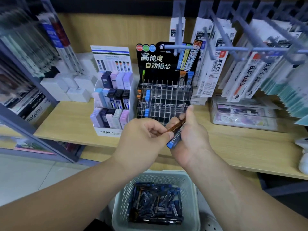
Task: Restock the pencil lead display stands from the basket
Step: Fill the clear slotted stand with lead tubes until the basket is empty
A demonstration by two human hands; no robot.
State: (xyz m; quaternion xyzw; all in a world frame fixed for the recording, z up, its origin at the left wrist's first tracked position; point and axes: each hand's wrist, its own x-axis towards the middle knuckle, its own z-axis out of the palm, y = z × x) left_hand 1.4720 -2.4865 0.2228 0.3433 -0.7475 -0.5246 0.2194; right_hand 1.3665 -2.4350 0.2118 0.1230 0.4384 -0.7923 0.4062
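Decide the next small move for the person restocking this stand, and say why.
Probably the left hand should pull the orange-brown tube out of the right hand and slot it into the clear stand beside the orange tubes at its left edge. Both hands hold that tube, the right hand also holds a blue tube, and most slots stand empty.

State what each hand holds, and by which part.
Left hand pinches the orange lead tube at its lower end. Right hand grips the blue lead tube by its upper part.
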